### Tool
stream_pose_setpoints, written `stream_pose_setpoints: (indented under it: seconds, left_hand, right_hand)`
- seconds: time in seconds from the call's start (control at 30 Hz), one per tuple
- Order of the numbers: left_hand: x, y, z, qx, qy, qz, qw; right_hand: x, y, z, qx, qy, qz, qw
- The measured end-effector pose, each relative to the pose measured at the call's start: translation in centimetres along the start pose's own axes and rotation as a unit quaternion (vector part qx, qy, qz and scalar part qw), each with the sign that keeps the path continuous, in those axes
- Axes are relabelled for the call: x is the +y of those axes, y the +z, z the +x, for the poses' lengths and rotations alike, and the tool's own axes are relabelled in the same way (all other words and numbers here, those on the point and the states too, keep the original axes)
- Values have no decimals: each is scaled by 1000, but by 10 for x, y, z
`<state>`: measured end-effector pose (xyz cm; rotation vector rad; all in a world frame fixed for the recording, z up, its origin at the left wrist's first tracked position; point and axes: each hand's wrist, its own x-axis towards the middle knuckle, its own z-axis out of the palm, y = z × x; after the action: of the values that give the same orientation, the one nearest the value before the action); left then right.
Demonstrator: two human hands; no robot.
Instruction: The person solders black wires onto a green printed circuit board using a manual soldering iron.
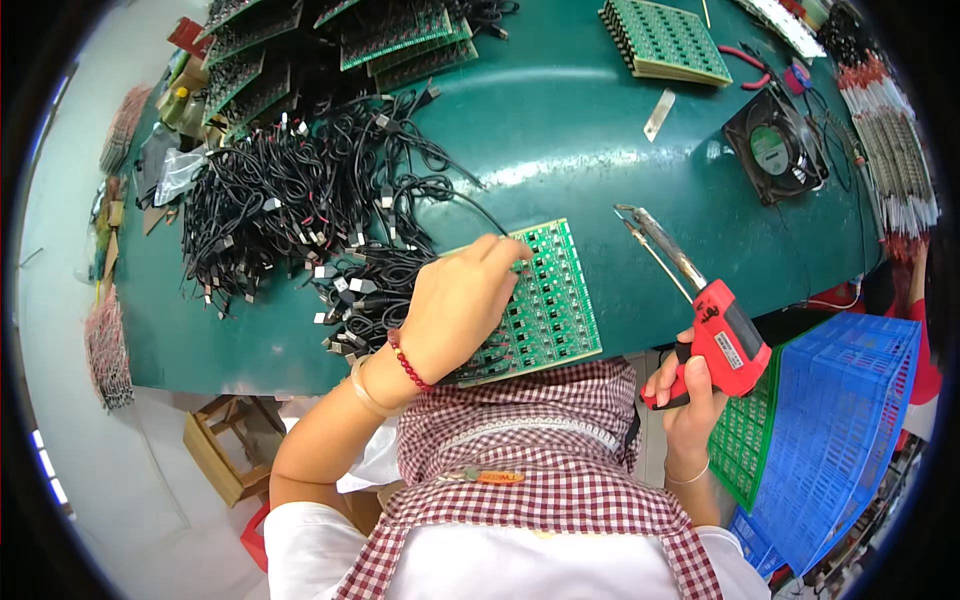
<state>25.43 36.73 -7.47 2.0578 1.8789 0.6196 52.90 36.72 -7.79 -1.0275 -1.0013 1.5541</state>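
Green and glossy, the surface (pixel 560 110) curves across the scene, with a heap of black cables (pixel 280 200) on its left and stacks of circuit boards (pixel 400 35) at the far left.

At its near edge lies the green circuit board (pixel 550 295), between the two hands. The left hand (pixel 465 300) is nearer, lying over the board's left part; its grip is pinched at the far side, seemingly on a black cable (pixel 490 216) whose end the fingers hide. The right hand (pixel 690 420) has its grip wrapped around the handle of a red and black soldering gun (pixel 728 345). The gun's long axis runs from near right to far left; its tip hangs right of the board's far right corner, apart from it, so the board lies to the left and nearer.

Counted: one soldering gun, one board under the hand, one board stack (pixel 668 40) at the far right, one black fan (pixel 770 150), one red-handled tool (pixel 755 62) and one pale strip (pixel 659 115). The heaped cables overlap too much to count.
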Motion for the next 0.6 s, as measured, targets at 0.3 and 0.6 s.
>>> stream_pose_setpoints:
  seconds: [0.3,0.6]
  left_hand:
    - [-6,7,8,33,-14,-37,999]
    - [-6,11,7,48,-15,-42,998]
  right_hand:
    - [11,-6,-20,-93,69,-114,987]
    - [18,-6,-22,-135,91,-160,974]
